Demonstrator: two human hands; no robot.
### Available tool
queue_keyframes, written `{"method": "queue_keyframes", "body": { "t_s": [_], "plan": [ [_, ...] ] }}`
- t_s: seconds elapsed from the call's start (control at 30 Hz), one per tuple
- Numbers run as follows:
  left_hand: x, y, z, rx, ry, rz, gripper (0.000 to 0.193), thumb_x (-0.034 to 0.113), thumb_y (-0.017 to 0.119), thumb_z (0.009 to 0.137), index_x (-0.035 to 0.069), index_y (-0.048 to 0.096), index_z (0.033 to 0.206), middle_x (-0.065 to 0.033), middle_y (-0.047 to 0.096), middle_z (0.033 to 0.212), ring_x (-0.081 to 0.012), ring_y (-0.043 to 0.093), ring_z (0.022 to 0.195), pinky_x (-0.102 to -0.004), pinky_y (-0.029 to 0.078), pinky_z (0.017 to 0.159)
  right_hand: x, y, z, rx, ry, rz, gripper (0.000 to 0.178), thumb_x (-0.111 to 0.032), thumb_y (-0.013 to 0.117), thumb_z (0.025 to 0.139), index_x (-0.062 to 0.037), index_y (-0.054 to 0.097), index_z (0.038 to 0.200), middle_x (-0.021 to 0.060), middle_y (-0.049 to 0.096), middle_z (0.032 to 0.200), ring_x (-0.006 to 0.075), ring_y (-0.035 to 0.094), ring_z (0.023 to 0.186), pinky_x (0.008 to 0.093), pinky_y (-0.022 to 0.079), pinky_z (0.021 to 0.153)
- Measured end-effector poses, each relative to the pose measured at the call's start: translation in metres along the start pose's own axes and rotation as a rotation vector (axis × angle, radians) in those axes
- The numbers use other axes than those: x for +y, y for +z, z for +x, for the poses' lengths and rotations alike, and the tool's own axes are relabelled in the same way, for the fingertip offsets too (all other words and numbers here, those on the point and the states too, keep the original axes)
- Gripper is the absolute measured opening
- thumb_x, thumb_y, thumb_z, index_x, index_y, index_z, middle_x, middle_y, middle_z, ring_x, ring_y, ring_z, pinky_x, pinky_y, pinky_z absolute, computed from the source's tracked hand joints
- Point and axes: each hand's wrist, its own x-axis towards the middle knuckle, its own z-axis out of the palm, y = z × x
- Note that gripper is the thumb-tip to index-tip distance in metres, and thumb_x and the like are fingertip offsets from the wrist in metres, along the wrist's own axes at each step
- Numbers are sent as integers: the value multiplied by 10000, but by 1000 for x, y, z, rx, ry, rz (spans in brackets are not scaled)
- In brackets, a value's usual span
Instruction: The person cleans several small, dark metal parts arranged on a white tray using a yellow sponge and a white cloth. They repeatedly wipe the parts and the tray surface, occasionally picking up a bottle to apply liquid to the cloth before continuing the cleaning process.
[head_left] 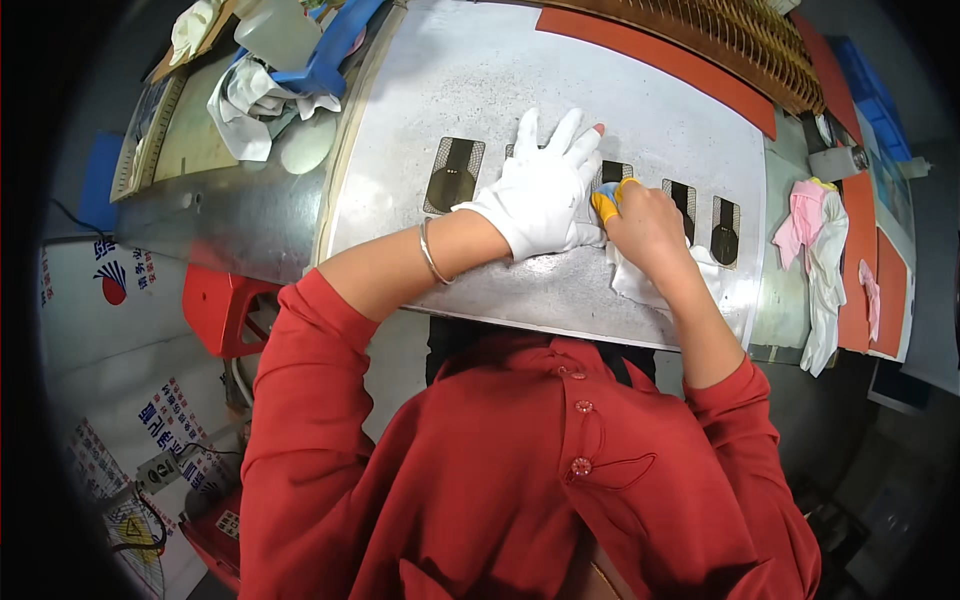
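My left hand [545,190], in a white glove with one bare fingertip, lies flat with its fingers spread on the pale work surface [400,120]. It partly covers one of several dark rectangular pieces with a mesh-like pattern. Another dark piece [455,176] is just left of the glove. My right hand [647,230], bare with yellow coverings on its fingertips, is closed over a middle dark piece [615,171]; something small and bluish shows at the fingers, too hidden to name. Two further pieces, one nearer [683,208] and one farther right [726,232], lie beyond it. A white cloth [640,284] sits under my right wrist.
An orange-red strip [655,65] runs along the far edge, before a brown slatted rack [720,35]. At far left are a blue bin [325,55] and white rags [245,105]. Pink and white cloths [815,240] hang at right. A red stool [222,310] stands below left.
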Motion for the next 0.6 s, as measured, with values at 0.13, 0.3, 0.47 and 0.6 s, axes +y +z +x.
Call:
{"method": "queue_keyframes", "body": {
  "t_s": [0.13, 0.3, 0.47, 0.6],
  "plan": [
    [0, 1, 0, -33, 26, -20, 853, 572, 635, 635, -39, 439, 1197, -171, 354, 1330, -354, 235, 1290, -592, 178, 1000, 3, 5, -14, 9, -24, 18, 291, -234, 584, 777, 54, 574, 738, 249, 593, 693, 399, 589, 688, 462, 457, 619],
    [4, -7, 2, -143, -14, 8, 1008, 653, 658, 545, -40, 414, 1235, -168, 327, 1356, -352, 196, 1313, -586, 150, 1018, -1, 6, -30, -8, 3, 8, 207, -168, 592, 729, 39, 590, 744, 238, 604, 695, 378, 606, 670, 452, 479, 626],
    [4, -5, 2, -108, -5, 47, 1060, 676, 673, 490, -31, 420, 1238, -188, 320, 1353, -351, 195, 1308, -562, 163, 1018, 1, 8, -48, -17, -40, -12, 209, -167, 593, 730, 41, 582, 736, 240, 599, 687, 387, 600, 660, 456, 474, 618],
    [-8, -15, 0, -108, -19, 7, 1061, 666, 690, 462, -11, 405, 1227, -218, 339, 1322, -350, 222, 1285, -544, 188, 1002, 4, 1, -59, -12, -134, -27, 243, -225, 594, 757, 16, 578, 736, 229, 593, 659, 399, 589, 646, 468, 466, 607]
  ]
}}
